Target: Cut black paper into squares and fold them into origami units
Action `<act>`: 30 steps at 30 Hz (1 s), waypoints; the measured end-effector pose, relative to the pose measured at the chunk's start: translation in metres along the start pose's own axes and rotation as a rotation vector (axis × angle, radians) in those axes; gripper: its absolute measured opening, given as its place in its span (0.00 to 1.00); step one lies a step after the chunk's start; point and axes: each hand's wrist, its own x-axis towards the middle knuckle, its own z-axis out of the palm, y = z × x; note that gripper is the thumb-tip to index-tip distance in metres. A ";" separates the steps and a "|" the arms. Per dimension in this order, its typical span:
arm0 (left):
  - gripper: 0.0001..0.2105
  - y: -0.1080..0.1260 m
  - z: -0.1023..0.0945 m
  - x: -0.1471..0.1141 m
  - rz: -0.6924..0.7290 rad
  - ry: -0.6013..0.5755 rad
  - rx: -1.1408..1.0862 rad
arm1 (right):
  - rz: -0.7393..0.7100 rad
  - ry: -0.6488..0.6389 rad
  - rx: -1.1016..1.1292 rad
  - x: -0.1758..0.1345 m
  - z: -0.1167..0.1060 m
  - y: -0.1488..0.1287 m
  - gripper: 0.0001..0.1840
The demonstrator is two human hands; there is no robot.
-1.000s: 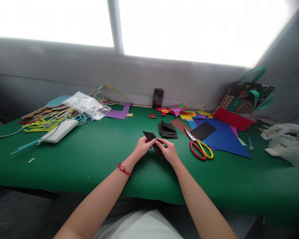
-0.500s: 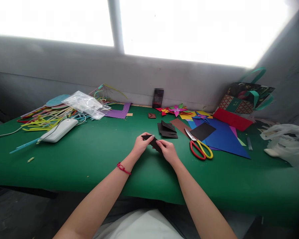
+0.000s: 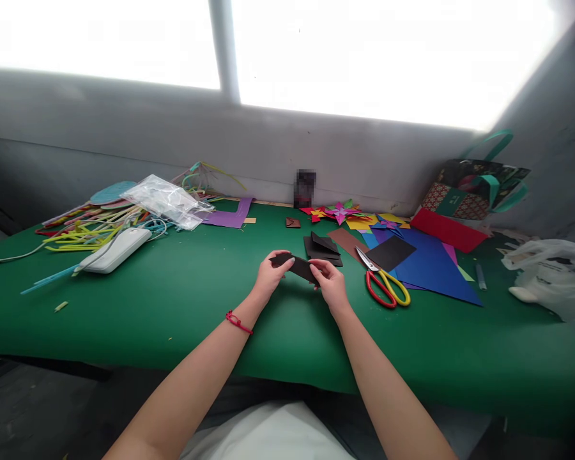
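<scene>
A narrow piece of black paper (image 3: 301,268) is stretched between my two hands, just above the green table. My left hand (image 3: 271,271) pinches its left end, thumb on top. At the other end, the thumb and fingers of my right hand (image 3: 329,281) grip it. Whether the piece is one layer or folded, I cannot tell. Just beyond my right hand lie several folded black papers (image 3: 323,249), one with a raised flap. Scissors (image 3: 386,281) with one red and one yellow handle rest to the right, blades partly over brown paper (image 3: 347,243).
A flat black sheet (image 3: 391,253) overlaps blue paper (image 3: 441,268) at right. Paper flowers (image 3: 340,213) and a small brown folded piece (image 3: 292,222) lie toward the wall. Left are a white power strip (image 3: 117,250), coloured strips and a clear plastic bag (image 3: 165,199). Rightmost sits a white plastic bag (image 3: 551,271).
My right hand has shifted slightly right, away from my left. The black paper now shows a broader face and more of its length between my hands.
</scene>
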 end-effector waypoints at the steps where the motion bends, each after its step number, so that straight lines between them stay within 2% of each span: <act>1: 0.20 -0.001 0.001 0.000 -0.022 -0.013 -0.023 | -0.003 0.018 0.009 0.001 -0.001 0.001 0.19; 6: 0.19 -0.004 -0.002 0.001 -0.085 -0.004 -0.152 | 0.022 0.027 -0.011 0.002 -0.006 0.003 0.19; 10: 0.17 -0.006 -0.007 0.003 -0.073 0.052 -0.096 | 0.019 0.025 -0.040 0.001 -0.005 0.005 0.19; 14: 0.15 -0.011 -0.006 0.005 -0.043 -0.015 0.043 | 0.049 -0.010 0.077 0.003 -0.006 0.008 0.19; 19: 0.14 -0.013 -0.005 0.004 -0.045 -0.060 0.073 | 0.160 -0.047 0.159 0.005 -0.011 0.011 0.20; 26: 0.17 -0.013 -0.005 0.002 -0.065 -0.067 0.070 | 0.204 -0.053 0.155 0.007 -0.013 0.014 0.22; 30: 0.16 -0.015 -0.007 0.003 -0.084 -0.080 0.081 | 0.158 -0.084 0.077 0.006 -0.012 0.018 0.21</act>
